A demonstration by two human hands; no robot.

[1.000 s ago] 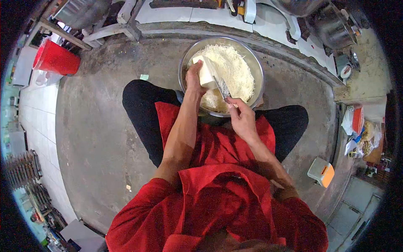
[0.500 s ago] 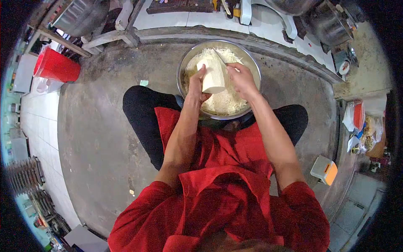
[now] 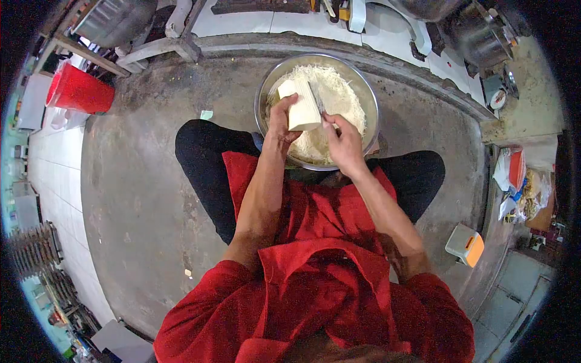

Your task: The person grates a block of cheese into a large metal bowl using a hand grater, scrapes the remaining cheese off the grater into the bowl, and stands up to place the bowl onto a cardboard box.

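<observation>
Over bowl [image 3: 371, 100], block [image 3: 305, 109] apparently lengthwise forward

Your apron [image 3: 327, 209] and sleeves [image 3: 196, 311] are red; your trousers [image 3: 209, 172] are black. Your block [image 3: 302, 115] is cream, lined with fine parallel ridges on one face; the shreds [image 3: 342, 100] are pale cream. The bowl [image 3: 375, 118] reads silver, the floor [image 3: 139, 181] mottled grey, the bucket [image 3: 82, 91] red, the small box [image 3: 465, 245] off-white and orange.

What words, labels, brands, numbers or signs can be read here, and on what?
None can be read.
Round dial: any markings are too small.
Bags at the right: any print is too blurred.
Bowl and pale block: no text visible.
</observation>
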